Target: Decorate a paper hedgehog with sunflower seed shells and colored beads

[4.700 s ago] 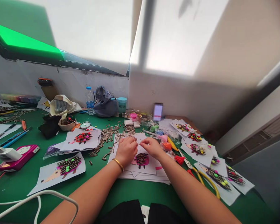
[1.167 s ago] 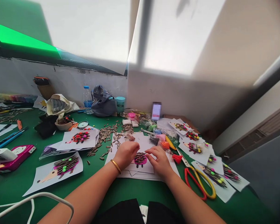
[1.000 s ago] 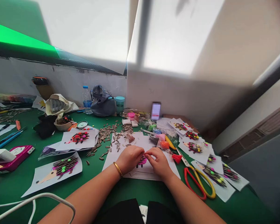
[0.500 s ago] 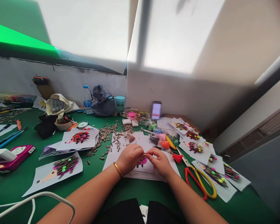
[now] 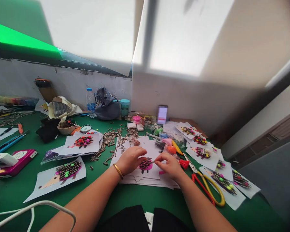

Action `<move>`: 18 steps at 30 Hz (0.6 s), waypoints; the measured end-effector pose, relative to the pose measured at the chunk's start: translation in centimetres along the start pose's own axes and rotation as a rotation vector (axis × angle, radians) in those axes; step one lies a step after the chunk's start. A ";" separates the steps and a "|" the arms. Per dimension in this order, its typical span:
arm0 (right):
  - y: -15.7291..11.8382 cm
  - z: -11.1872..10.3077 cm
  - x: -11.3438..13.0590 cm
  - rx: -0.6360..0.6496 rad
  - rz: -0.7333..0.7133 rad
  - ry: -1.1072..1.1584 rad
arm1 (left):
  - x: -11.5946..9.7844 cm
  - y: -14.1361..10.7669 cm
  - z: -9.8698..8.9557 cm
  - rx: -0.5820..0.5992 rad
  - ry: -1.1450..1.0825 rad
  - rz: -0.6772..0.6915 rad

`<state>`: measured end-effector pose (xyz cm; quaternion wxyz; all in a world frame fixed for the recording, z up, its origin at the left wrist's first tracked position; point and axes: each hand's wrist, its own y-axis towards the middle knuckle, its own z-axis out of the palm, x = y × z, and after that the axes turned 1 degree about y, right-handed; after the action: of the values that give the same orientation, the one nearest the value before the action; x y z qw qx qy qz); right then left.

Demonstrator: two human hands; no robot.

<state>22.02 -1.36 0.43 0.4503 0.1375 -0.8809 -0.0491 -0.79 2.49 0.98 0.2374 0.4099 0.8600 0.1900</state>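
A pink hedgehog picture (image 5: 145, 165) with dark seeds stuck on its back lies on white sheets (image 5: 154, 182) in front of me. My left hand (image 5: 131, 161), with a gold bangle at the wrist, is over the picture's left side, thumb and fingers apart with nothing seen between them. At the right side, my right hand (image 5: 168, 165) pinches a small, thin piece, perhaps a seed, between thumb and forefinger. Sunflower seeds (image 5: 110, 138) are scattered behind and left of the sheets.
Scissors with red and yellow handles (image 5: 207, 187) lie at right beside several finished hedgehog cards (image 5: 223, 183). Bags of coloured clay (image 5: 169, 145) sit behind my right hand. At left are another card (image 5: 62, 175), a magenta power strip (image 5: 16, 164) and a white cable (image 5: 50, 203).
My hands have moved apart, uncovering more of the hedgehog picture. The left hand has shifted left and its fingers have opened; the right has moved slightly right.
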 end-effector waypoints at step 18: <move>-0.6 1.7 0.7 0.065 -0.207 -0.462 | 1.6 -0.2 0.6 0.215 0.139 -0.256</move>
<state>20.37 -2.17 -0.15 0.2248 0.2264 -0.9428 -0.0968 -1.51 3.72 -0.02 0.1544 0.3060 0.9348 0.0930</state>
